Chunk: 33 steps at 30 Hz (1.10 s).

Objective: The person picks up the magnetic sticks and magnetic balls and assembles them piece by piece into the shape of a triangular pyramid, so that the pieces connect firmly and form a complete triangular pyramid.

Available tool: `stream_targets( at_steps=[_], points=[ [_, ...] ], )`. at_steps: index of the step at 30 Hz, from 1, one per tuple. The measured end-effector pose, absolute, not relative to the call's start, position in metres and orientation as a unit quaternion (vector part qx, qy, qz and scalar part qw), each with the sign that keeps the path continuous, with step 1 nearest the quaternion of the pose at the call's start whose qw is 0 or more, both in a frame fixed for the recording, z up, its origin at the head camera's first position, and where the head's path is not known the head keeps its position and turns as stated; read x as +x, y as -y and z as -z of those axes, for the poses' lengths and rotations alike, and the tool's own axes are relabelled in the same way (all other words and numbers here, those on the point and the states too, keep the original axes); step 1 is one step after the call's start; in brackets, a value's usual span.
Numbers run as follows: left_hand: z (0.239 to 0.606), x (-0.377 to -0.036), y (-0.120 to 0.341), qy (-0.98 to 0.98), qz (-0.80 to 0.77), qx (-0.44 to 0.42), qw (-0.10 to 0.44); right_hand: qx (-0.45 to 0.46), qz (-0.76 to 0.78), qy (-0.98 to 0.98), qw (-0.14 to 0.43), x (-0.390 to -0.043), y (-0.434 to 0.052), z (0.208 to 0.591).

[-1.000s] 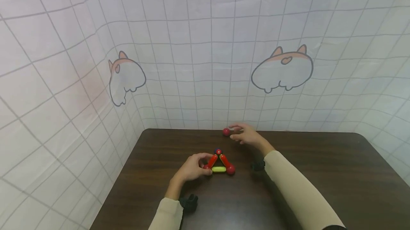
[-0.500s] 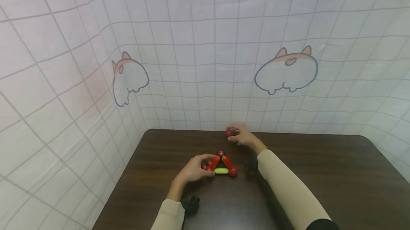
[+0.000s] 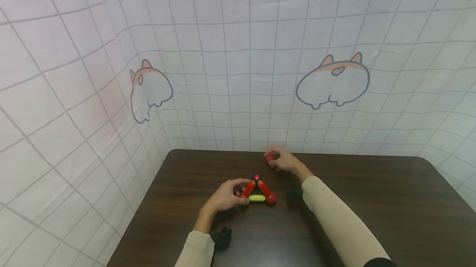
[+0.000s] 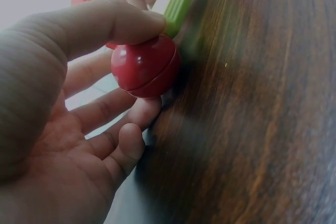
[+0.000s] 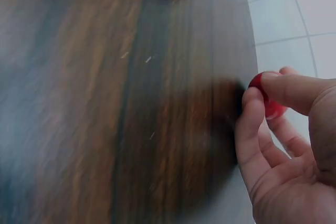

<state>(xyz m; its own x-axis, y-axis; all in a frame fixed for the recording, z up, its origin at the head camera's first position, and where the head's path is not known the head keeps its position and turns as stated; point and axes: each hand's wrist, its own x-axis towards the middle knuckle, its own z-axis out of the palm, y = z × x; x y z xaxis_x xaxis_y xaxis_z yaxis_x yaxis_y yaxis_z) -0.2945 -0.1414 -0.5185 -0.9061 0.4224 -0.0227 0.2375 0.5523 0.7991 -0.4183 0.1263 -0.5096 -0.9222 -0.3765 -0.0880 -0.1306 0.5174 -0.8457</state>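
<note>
My left hand (image 3: 224,196) grips the left corner of a small triangle built from toy rods and balls. In the left wrist view its thumb presses where a red ball (image 4: 143,69) meets a yellow-green rod (image 4: 179,6), with fingers curled behind. Two red rods (image 3: 264,188) lean toward a blue ball (image 3: 256,177) with a red-ended piece at the far corner. Another red ball (image 3: 270,199) makes the right corner. Near the table's far edge, my right hand (image 3: 285,161) pinches a loose red ball (image 5: 274,107) between thumb and fingers, which partly cover it.
A dark wood-grain table (image 3: 372,201) lies under both hands. White grid-patterned cloth (image 3: 238,72) hangs close behind its far edge and along the left side. Dark bands with small devices (image 3: 222,237) sit at the wrists.
My right hand has reached the loose red ball, closed its fingers on it and drawn it slightly nearer. The left hand keeps its grip on the triangle.
</note>
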Motion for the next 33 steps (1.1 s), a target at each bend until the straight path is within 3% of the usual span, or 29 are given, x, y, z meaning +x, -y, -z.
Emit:
stream_targets(
  at_steps=[13, 33],
  points=[
    [0.517, -0.293, 0.138, -0.874, -0.434, 0.192, 0.104, -0.146, 0.503, -0.84, 0.14, -0.38, -0.162, 0.514],
    [0.518, -0.29, 0.12, -0.886, -0.416, 0.19, 0.071, -0.153, 0.602, -0.782, 0.055, -0.329, -0.184, 0.507]
  ],
)
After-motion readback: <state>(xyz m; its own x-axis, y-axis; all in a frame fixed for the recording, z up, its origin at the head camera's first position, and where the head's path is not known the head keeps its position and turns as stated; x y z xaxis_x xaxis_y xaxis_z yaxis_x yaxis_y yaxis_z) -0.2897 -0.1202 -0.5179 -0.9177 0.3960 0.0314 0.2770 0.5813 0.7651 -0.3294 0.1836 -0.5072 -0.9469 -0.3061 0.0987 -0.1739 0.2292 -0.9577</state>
